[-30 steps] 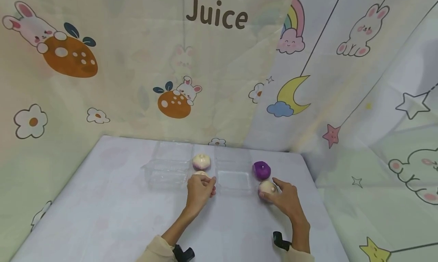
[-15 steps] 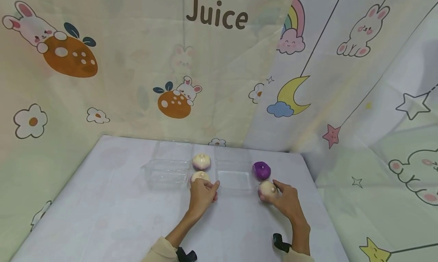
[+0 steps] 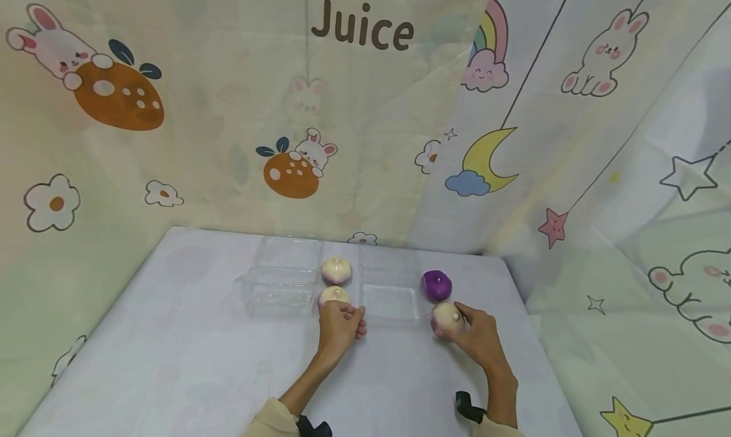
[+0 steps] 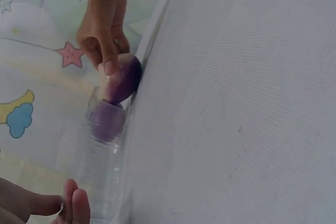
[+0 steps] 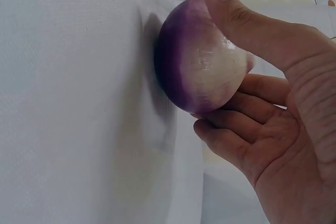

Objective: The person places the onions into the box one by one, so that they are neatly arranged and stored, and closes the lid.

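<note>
My right hand (image 3: pixel 478 337) grips a purple-and-white turnip (image 3: pixel 447 319) at the table's right side. In the right wrist view the thumb (image 5: pixel 257 32) lies over this turnip (image 5: pixel 202 61), with the other fingers behind it. My left hand (image 3: pixel 339 331) is just in front of another turnip (image 3: pixel 334 293), hiding its near edge; its fingers are loosely bent and no held thing shows. A third turnip (image 3: pixel 336 270), white side up, sits directly behind that one. Beyond the gripped turnip lies a turnip showing its purple side (image 3: pixel 436 285).
Two clear plastic boxes stand on the white table (image 3: pixel 228 361): the left box (image 3: pixel 280 288) left of the white-topped pair, the right box (image 3: pixel 391 302) between the two turnip pairs. A printed cloth (image 3: pixel 217 107) hangs behind. Black devices (image 3: pixel 469 406) sit at both wrists.
My left hand has drawn slightly back toward me and right, uncovering more of the nearer left turnip. My right hand keeps its grip in nearly the same place.
</note>
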The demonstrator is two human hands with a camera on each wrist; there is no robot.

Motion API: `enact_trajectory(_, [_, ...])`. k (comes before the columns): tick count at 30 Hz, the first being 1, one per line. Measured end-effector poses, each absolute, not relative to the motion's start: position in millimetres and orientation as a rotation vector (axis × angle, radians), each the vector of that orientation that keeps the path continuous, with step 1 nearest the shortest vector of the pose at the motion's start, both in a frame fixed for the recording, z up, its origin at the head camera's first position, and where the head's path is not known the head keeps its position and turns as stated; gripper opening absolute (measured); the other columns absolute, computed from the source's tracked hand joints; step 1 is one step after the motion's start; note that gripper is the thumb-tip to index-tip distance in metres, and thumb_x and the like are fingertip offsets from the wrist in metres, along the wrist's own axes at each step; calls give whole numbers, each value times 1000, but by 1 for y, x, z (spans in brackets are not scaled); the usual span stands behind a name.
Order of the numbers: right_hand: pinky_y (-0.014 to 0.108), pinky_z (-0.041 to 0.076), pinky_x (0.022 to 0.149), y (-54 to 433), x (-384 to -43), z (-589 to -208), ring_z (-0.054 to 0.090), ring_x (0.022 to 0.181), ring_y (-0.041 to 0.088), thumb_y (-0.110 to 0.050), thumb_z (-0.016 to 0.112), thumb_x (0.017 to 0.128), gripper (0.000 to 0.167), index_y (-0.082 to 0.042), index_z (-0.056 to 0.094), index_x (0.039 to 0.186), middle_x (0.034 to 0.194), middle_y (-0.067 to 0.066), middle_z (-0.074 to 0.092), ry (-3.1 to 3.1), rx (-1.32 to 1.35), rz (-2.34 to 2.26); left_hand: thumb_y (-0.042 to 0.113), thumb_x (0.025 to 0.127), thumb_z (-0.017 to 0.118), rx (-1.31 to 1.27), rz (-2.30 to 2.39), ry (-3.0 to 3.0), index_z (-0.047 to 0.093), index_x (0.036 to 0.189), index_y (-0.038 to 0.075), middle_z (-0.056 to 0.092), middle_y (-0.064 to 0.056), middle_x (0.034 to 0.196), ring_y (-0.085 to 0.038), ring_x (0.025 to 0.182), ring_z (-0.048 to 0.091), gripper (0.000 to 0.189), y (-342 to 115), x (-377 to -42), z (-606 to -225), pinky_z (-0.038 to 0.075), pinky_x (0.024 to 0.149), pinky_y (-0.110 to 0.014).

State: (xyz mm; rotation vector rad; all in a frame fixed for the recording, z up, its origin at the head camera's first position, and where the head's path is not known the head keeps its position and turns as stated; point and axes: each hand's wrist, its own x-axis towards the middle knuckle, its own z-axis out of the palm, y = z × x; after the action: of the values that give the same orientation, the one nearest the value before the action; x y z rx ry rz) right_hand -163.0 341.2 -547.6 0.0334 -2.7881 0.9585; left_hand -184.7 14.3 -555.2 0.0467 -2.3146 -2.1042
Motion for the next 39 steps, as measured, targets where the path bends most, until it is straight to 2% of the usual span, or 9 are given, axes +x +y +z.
enact_trajectory(8, [64, 58, 112, 341, -162, -552, 69, 132, 50, -37, 100, 81, 90, 11, 61, 146, 138, 32, 70, -2785, -1, 1030, 1, 99, 75, 56, -2148, -2283, 76, 88, -14, 77, -17, 70, -18, 53, 75, 18, 13, -184, -555, 67, 51, -29])
enact_trajectory(16, [62, 61, 109, 341, -158, -560, 70, 130, 47, -35, 99, 81, 89, 12, 60, 146, 137, 32, 70, -2762, -19, 1043, 2, 98, 76, 79, -2152, -2280, 77, 86, -10, 77, -16, 69, -17, 52, 74, 17, 13, -183, -561, 67, 51, -29])
enact_trajectory(23, [59, 64, 103, 339, -158, -564, 73, 125, 48, -28, 102, 78, 84, 11, 64, 142, 136, 32, 72, -2690, -41, 1056, 4, 98, 77, 65, -2154, -2262, 77, 87, -12, 77, -17, 70, -18, 52, 74, 19, 13, -185, -561, 67, 51, -29])
enact_trajectory(35, [57, 60, 111, 335, -159, -569, 70, 132, 45, -27, 102, 77, 84, 4, 65, 146, 141, 28, 71, -2643, -118, 1216, 3, 98, 76, 73, -2154, -2264, 77, 87, -10, 78, -16, 70, -14, 52, 74, 17, 12, -184, -561, 67, 52, -29])
enact_trajectory(37, [52, 62, 111, 335, -158, -571, 71, 131, 44, -27, 103, 76, 84, 4, 65, 145, 140, 28, 71, -2629, -126, 1220, 3, 98, 76, 83, -2155, -2262, 77, 87, -9, 77, -15, 70, -15, 52, 74, 17, 12, -184, -561, 67, 51, -29])
enact_trajectory(39, [37, 64, 107, 335, -157, -572, 71, 130, 44, -26, 103, 75, 84, 5, 66, 144, 139, 28, 72, -2610, -135, 1218, 3, 98, 76, 82, -2163, -2252, 77, 86, -9, 77, -16, 69, -15, 52, 74, 17, 12, -185, -562, 67, 51, -29])
